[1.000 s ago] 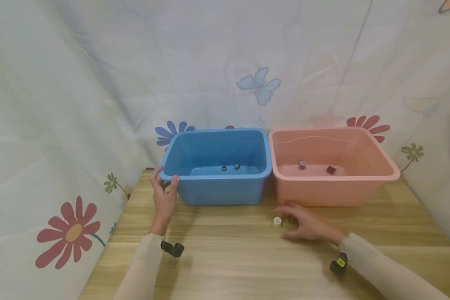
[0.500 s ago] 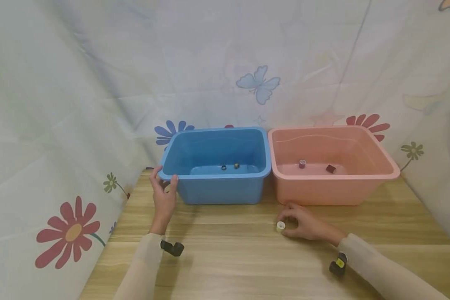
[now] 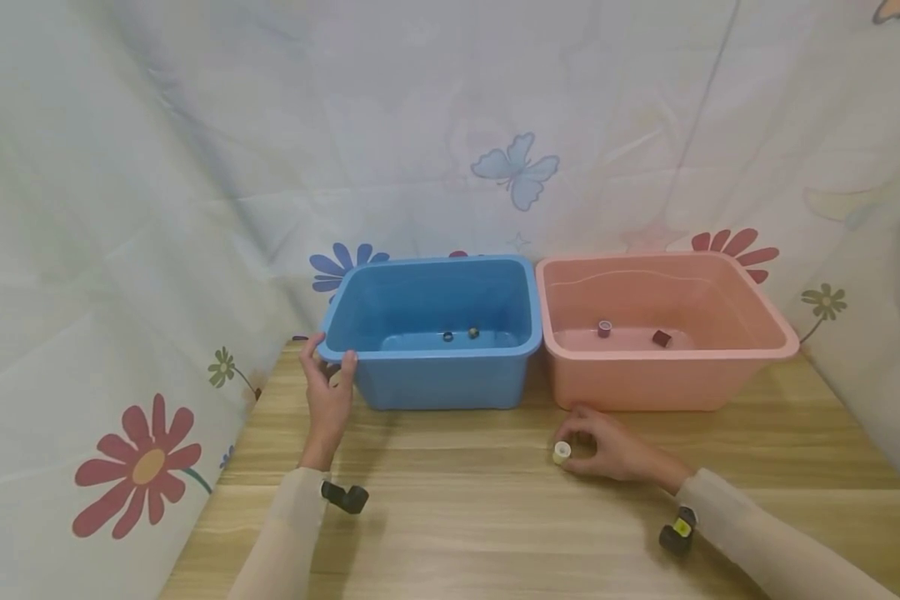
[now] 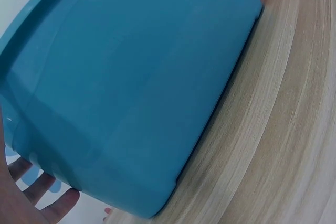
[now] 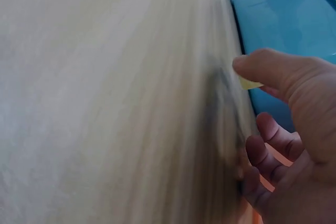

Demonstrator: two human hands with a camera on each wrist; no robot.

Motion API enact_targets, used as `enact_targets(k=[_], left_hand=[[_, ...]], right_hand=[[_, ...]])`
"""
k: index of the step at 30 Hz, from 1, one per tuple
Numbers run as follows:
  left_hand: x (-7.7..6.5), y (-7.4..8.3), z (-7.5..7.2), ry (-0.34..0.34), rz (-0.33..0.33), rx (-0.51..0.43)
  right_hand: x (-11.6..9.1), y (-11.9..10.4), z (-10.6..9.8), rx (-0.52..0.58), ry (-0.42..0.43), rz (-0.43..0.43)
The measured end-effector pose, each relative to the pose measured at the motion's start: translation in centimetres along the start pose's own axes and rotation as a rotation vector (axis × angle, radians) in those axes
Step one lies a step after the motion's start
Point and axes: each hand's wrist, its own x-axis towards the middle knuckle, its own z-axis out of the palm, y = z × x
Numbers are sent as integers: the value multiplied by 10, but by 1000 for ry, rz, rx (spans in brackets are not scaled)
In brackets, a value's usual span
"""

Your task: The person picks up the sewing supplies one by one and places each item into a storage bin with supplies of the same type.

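My left hand (image 3: pixel 328 408) holds the front left corner of the blue plastic tub (image 3: pixel 438 382). Its thumb lies on the front of the rim and the fingers lie around the side. In the left wrist view the fingertips (image 4: pixel 67 203) press against the tub's outer wall. In front of the pink tub (image 3: pixel 645 387), my right hand (image 3: pixel 607 446) pinches a small pale-yellow cylinder (image 3: pixel 562 452) between thumb and forefinger. White and hollow-looking at its top, the cylinder is mostly covered by the thumb in the right wrist view.
Two small dark round pieces (image 3: pixel 461 334) lie on the blue tub's floor. In the pink tub are a small purple-and-white cylinder (image 3: pixel 604 329) and a dark red piece (image 3: pixel 662 338). Both tubs stand side by side on the wooden table (image 3: pixel 450 517), before a printed curtain (image 3: pixel 420 125).
My right hand has closed its thumb and forefinger on the pale-yellow cylinder, which has shifted slightly right and toward me and now tilts a little. My left hand stays on the blue tub's corner.
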Motion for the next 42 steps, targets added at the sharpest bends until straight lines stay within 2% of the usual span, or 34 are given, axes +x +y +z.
enact_targets(k=[7,11,18,21,27,38,42], left_hand=[[1,0,0,0,-4,-4],[2,-3,1,6,-3,2],[15,-37,0,23,4,-1],[16,-42,0,32,16,0],[15,-44,1,41,27,3],[14,-44,1,35,4,-11],[16,-44,0,19,-1,-18]], right_hand=[[0,-8,-10,47,-2,57],[1,-12,-14,35,2,36],[2,-22,-22,16,17,13],[2,-27,-25,20,30,1],[2,-35,-31,30,48,-36],[1,-48,-49,28,37,-34],[2,-52,-59,12,26,-78]])
